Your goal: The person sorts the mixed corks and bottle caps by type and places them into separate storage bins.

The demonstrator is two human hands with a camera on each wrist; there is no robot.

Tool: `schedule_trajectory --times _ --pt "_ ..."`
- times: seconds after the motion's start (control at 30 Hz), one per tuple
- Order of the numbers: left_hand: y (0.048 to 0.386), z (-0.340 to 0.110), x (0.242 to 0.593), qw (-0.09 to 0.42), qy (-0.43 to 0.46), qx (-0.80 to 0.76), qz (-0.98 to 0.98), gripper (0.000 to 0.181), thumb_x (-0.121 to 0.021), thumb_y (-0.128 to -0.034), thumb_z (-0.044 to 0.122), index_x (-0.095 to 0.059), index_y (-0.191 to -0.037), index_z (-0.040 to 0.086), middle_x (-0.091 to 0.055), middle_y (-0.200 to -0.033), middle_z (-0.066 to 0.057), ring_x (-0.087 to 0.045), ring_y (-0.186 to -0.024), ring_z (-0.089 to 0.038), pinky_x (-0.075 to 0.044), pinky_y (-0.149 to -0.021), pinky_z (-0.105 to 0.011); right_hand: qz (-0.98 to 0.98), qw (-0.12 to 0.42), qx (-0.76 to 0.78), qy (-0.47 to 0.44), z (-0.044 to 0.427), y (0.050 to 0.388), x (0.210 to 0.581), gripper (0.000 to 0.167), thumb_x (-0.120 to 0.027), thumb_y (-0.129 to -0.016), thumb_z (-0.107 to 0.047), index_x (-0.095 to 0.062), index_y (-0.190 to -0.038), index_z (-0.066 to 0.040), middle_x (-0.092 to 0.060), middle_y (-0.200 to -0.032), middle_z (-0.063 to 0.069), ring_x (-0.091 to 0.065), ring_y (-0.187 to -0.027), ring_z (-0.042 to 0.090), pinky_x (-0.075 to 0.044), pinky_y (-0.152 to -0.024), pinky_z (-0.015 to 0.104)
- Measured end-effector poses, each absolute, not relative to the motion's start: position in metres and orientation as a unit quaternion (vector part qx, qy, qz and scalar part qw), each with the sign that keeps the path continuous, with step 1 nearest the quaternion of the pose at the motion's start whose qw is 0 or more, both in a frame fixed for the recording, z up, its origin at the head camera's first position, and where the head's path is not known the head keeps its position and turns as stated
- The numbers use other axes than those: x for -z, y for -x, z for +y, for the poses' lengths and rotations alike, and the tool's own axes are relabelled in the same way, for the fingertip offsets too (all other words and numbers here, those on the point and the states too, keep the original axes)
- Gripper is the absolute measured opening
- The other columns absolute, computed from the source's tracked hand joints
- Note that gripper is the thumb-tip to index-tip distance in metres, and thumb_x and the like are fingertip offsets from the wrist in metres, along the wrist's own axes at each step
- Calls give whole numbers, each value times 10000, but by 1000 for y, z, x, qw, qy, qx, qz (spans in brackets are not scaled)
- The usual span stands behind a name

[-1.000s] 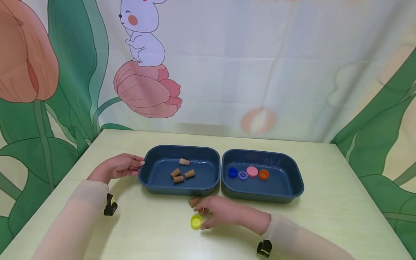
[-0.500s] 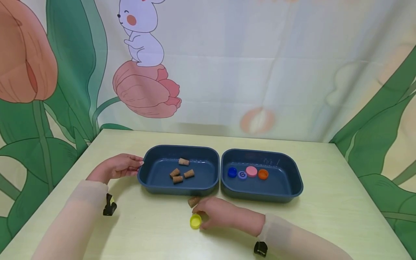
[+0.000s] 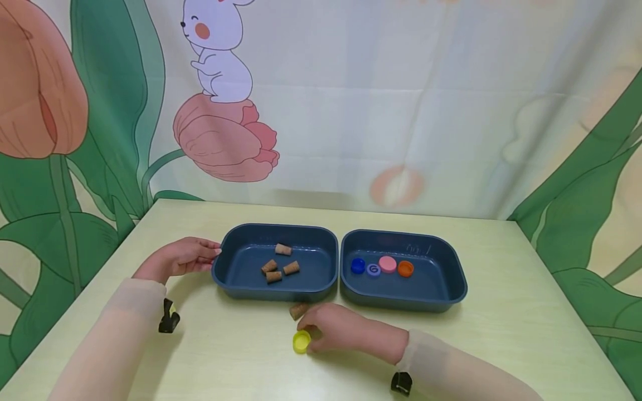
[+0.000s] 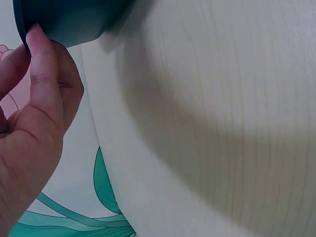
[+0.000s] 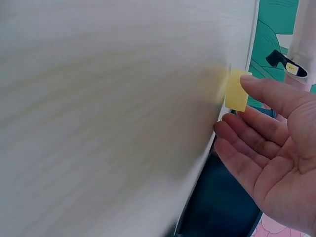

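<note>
My left hand (image 3: 188, 257) grips the left end of a dark blue tray (image 3: 275, 295); in the left wrist view the thumb (image 4: 42, 64) lies on its outer wall near the rim. Several corks (image 3: 283, 249) lie in that tray. On the table in front, my right hand (image 3: 338, 329) pinches a yellow bottle cap (image 3: 301, 342) between thumb and index finger. The right wrist view shows the thumb tip against the cap (image 5: 237, 91), other fingers loosely bent. A single cork (image 3: 298, 311) lies on the table just beyond the right fingers.
A second dark blue tray (image 3: 406, 304) stands close beside the first, on the right. Inside it are a blue cap (image 3: 358, 265), a purple cap (image 3: 373, 270), a pink cap (image 3: 387, 264) and an orange cap (image 3: 405, 268). A printed curtain (image 3: 321, 111) hangs behind the table.
My right thumb and index finger have closed in on the yellow cap, which stays in place on the table. The left hand keeps its hold on the tray.
</note>
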State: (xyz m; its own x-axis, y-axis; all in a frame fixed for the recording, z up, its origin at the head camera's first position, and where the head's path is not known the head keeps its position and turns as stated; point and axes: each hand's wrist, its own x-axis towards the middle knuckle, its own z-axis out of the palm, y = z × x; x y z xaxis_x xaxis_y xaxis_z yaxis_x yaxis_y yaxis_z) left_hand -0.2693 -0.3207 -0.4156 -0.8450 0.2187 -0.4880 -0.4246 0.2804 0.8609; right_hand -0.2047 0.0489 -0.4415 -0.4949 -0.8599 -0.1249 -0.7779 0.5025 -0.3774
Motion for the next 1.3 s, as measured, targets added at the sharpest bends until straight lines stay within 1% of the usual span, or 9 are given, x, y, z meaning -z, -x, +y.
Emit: schedule_trajectory --times 0.2,0.3,0.53,0.73,0.87,0.93,1.1,1.2,1.3 --pt "270 -321 415 272 69 -596 753 525 -443 -1088 108 -274 -1511 -153 -717 -850 119 -690 -774 3 -604 -767 -152 848 168 176 471 58 206 438 330 -824 -836 -130 -749 -1146 -49 -761 -1085 54 -653 -943 90 -540 -892 165" --pt "270 -321 415 274 71 -595 752 528 -445 -1088 110 -272 -1512 -152 -718 -851 115 -692 -774 -2 -606 -767 -155 847 182 203 457 66 207 433 322 -819 -842 -110 -744 -1148 -40 -765 -1088 67 -668 -924 97 -548 -856 162" --pt "269 -320 413 278 68 -594 752 530 -444 -1088 110 -268 -1515 -152 -715 -863 116 -688 -788 -1 -604 -777 -155 853 195 251 415 92 206 420 295 -814 -862 -129 -744 -1144 -81 -770 -1093 39 -703 -927 97 -582 -853 194" --pt "268 -320 412 279 70 -593 752 552 -435 -1090 111 -235 -1532 -152 -709 -867 119 -685 -797 1 -602 -783 -152 858 200 283 380 124 201 410 285 -823 -859 -148 -745 -1128 -94 -769 -1053 7 -701 -918 74 -589 -838 176" --pt "269 -319 413 277 68 -590 755 556 -433 -1092 117 -229 -1534 -152 -699 -867 123 -676 -800 6 -599 -787 -148 869 203 290 347 148 198 405 301 -828 -855 -162 -739 -1130 -78 -768 -1038 11 -698 -915 88 -594 -827 175" --pt "269 -319 413 277 69 -588 757 558 -433 -1093 121 -228 -1536 -150 -694 -870 122 -671 -803 5 -599 -789 -148 874 202 292 333 159 196 403 318 -828 -854 -164 -734 -1140 -63 -767 -1037 21 -699 -915 102 -604 -827 194" --pt "270 -320 413 279 74 -585 758 562 -438 -1094 122 -227 -1541 -146 -696 -872 113 -673 -802 -5 -603 -790 -155 881 202 299 307 183 191 395 339 -824 -858 -171 -728 -1160 -49 -759 -1048 15 -679 -899 68 -618 -830 221" --pt "270 -320 413 280 75 -586 756 560 -438 -1094 122 -229 -1541 -143 -697 -872 110 -674 -801 -6 -603 -789 -156 883 202 306 294 197 192 391 323 -815 -866 -169 -727 -1153 -49 -751 -1049 10 -663 -885 46 -610 -821 200" --pt "270 -320 413 280 75 -588 755 554 -436 -1094 121 -234 -1538 -141 -695 -873 110 -673 -801 -5 -602 -787 -154 884 201 313 282 210 193 387 305 -805 -867 -151 -722 -1139 -40 -742 -1032 17 -648 -865 55 -590 -778 173"
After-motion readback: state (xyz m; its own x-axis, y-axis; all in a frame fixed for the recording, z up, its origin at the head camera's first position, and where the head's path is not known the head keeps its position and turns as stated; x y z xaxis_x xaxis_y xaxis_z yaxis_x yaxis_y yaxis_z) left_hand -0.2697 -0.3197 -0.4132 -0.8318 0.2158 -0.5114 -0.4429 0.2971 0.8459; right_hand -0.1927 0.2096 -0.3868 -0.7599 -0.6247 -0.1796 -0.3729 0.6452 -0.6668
